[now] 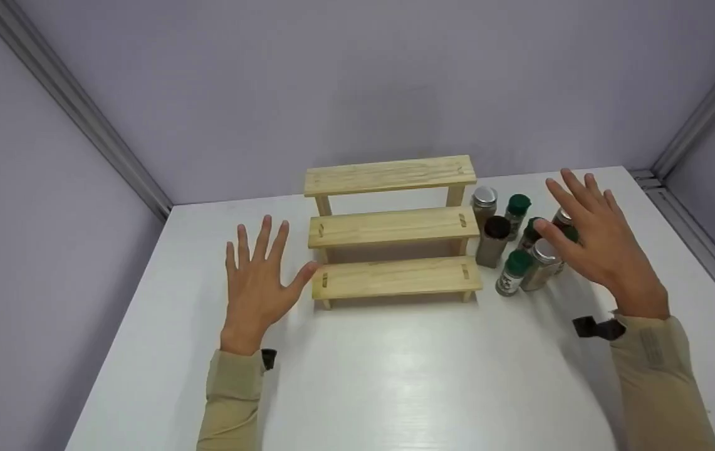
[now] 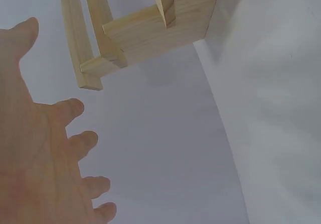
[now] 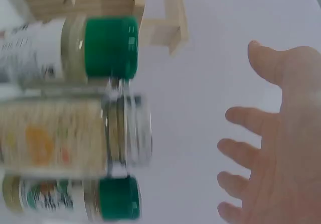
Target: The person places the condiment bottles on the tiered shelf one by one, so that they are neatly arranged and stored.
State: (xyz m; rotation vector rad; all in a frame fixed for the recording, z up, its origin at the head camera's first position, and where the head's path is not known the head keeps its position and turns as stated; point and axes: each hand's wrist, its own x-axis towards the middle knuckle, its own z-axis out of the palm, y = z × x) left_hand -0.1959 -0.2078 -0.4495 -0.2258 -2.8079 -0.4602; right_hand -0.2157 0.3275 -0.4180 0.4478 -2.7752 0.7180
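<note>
My left hand (image 1: 257, 291) is spread flat with straight fingers beside the left end of a three-step wooden shelf (image 1: 395, 226); it holds nothing. In the left wrist view the shelf's side legs (image 2: 140, 28) show beyond the thumb. Fingers stretched out, my right hand (image 1: 608, 250) hovers over a group of spice jars and holds nothing. Among them are a green-capped jar (image 1: 511, 275), a silver-capped jar (image 1: 542, 266) and a dark-capped jar (image 1: 493, 243). The right wrist view shows a silver-capped jar (image 3: 55, 136) between two green-capped ones. My right hand partly hides the rearmost right jars.
The shelf and jars stand on a white table (image 1: 395, 376), with the jars close by the shelf's right end. A pale wall (image 1: 395, 81) rises behind the table's back edge. Metal frame posts (image 1: 75, 94) run up at both sides.
</note>
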